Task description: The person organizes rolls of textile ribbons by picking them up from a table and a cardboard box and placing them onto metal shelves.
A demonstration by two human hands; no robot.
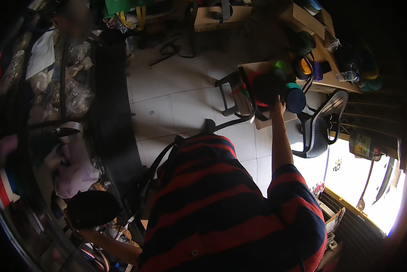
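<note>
At the lower left, my left hand (73, 224) is closed on the edge of a dark round roll (93, 209), which looks like wound strap. My right hand (278, 106) reaches forward to a cluster of rolled straps on a small stand. Its fingers are closed at the near edge of a black roll (267, 88) and partly hidden by it. Close against that hand on the right sits a navy roll (296, 100). Behind these are a teal roll edge (293, 85), a bright green roll (280, 68) and something red (252, 81).
Dark shelving on the left holds plastic-wrapped goods (79, 97) and pink cloth (76, 170). Beyond the rolls stands a cardboard box (310, 20), with yellow (304, 66) and purple rolls (317, 70) nearby. A grey mesh-backed chair (319, 131) is right of my arm. Black straps (174, 50) lie on the tiled floor.
</note>
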